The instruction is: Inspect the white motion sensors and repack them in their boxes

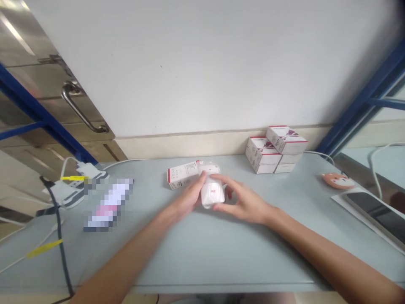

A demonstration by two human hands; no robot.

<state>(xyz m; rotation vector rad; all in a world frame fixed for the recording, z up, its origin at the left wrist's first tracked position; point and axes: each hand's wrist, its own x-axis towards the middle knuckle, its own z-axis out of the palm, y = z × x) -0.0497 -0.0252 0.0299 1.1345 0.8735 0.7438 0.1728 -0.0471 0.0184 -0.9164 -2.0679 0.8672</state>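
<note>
Head camera: both forearms come in from the bottom corners, slanting inward and away from the body until the hands meet near the middle of the table (221, 257). Between them sits a white item in clear plastic (212, 192), with a small red mark on its near part; whether it rests on the surface or is lifted slightly off it cannot be told. The left hand (190, 195) grips the item from its left side, thumb laid along the upper edge and pointing away from the person, the other fingers mostly hidden beneath or behind. The right hand (242, 199) holds it from the right in a curved, C-like grasp: index finger stretched over to the far part, thumb reaching to the near right corner, remaining fingers bent inward, with a gap between palm and item. The right wrist is nearly in line with its forearm, and the left forearm looks a little blurred. Just beyond the left hand lies a white carton with red edges (182, 174), partly covered by hand and item. Well apart, toward the wall on the right, similar boxes stand in a stack (275, 151).
</note>
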